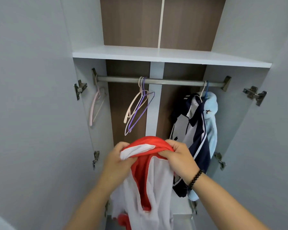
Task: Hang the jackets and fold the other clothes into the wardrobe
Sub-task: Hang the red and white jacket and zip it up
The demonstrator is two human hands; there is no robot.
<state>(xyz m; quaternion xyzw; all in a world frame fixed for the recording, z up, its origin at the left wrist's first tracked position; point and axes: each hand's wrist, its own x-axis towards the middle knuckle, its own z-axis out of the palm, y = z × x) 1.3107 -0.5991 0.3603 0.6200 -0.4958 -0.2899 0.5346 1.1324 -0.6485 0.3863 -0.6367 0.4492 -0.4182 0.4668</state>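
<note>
One wardrobe stands open, with one white shelf above one metal rail. Two door panels show four hinges on the left and three on the right, as far as can be counted.

Two garments hang at the rail's right end: one navy-and-white jacket in front, one light blue fleece touching it behind. Each is on its own hanger.

One red-and-white garment is held in front of the wardrobe's lower middle, below the rail. It is fleecy: red at the bunched top, white down the hanging body, with red lining inside the opening.

Bare hangers: a cluster of three mid-rail (cream, white, purple), and pink ones at the left end, count unclear.

The left hand and right hand are raised side by side, fingers clenched on the garment's top edge. The right wrist carries one black bead bracelet.
</note>
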